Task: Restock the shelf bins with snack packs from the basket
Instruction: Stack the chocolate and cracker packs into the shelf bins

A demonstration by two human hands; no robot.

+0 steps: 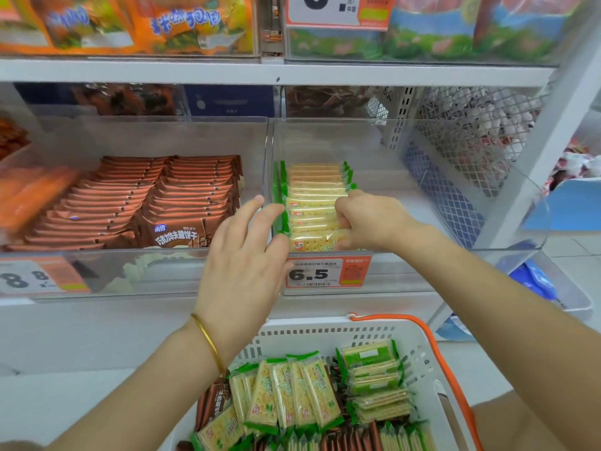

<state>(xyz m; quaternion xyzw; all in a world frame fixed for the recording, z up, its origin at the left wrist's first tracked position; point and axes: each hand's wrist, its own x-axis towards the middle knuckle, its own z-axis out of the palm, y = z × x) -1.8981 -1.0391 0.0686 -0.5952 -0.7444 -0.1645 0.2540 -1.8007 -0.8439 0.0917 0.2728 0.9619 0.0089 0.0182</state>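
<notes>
A row of green-edged cracker packs [312,196] stands in the clear shelf bin [455,196] on the right, filling only its left side. My right hand [367,219] reaches into the bin with its fingers curled round the nearest packs of that row. My left hand [247,255] hovers at the bin's front left corner, fingers spread and straight, its fingertips by the row's left edge. Below, a white basket [325,333] with an orange handle [439,353] holds several more green cracker packs [292,392] and some brown packs [214,398].
The left clear bin [146,131] is filled with brown wafer packs [146,203]. Price tags reading 6.5 [325,273] and 8.8 [32,278] hang on the bin fronts. A white mesh panel [471,135] closes the shelf's right side. Upper shelf bins hold orange bags [130,24].
</notes>
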